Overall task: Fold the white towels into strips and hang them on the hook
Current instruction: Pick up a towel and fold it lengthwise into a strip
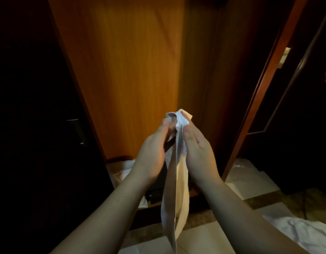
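Both forearms enter from the bottom edge and converge at mid-frame. Left hand (154,151) and right hand (197,153) face each other, palms inward, with a white towel (175,189) between them. Left thumb and fingers pinch the towel's bunched top end; right thumb and fingers pinch the same end from the opposite side, the two grips almost touching. Above the grip, a short crumpled tuft of cloth sticks up. Below the grip, the towel hangs as a long narrow strip, passing between the wrists and ending near the bottom of the frame.

Beyond the grip stands an orange wooden panel (125,70), lit at the centre, dark on each side. Left of the grip, a dark door with a metal handle (77,131), dimly visible. Below and left of the grip, at the panel's foot, lies more white cloth (123,169), partly hidden by the left wrist. Below and right, another white cloth (304,233) lies crumpled on the pale tiled floor (204,239). No hook can be made out.
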A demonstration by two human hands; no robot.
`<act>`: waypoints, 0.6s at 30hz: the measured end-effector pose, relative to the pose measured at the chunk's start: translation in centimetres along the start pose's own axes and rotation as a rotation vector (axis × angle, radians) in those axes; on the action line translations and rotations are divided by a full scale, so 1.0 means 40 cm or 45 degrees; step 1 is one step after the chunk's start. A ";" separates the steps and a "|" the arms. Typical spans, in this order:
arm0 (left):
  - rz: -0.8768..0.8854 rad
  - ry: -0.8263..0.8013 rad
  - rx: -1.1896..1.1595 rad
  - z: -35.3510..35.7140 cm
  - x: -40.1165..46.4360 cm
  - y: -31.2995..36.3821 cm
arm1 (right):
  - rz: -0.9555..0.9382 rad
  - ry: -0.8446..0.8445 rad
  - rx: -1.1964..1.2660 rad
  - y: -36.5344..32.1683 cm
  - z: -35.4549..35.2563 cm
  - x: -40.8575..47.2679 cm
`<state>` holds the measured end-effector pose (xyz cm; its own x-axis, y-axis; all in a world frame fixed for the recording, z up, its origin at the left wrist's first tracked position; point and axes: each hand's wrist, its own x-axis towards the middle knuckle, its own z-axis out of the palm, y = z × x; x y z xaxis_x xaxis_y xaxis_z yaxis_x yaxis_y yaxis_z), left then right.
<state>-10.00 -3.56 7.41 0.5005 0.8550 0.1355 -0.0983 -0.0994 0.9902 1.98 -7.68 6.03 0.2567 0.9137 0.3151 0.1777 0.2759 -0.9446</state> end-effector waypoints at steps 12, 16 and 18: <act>0.118 -0.174 -0.063 -0.016 -0.016 0.009 | -0.166 0.103 0.001 -0.036 -0.038 -0.012; 0.240 -0.011 0.204 -0.038 0.002 0.008 | -0.113 0.152 0.059 -0.053 -0.082 0.019; 0.287 0.287 0.355 -0.054 0.016 0.002 | -0.094 0.141 0.122 -0.060 -0.097 0.028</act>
<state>-11.57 -1.91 7.51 0.2891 0.8831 0.3696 0.0680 -0.4041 0.9122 5.52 -8.46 8.99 0.3503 0.8528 0.3872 0.1099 0.3731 -0.9212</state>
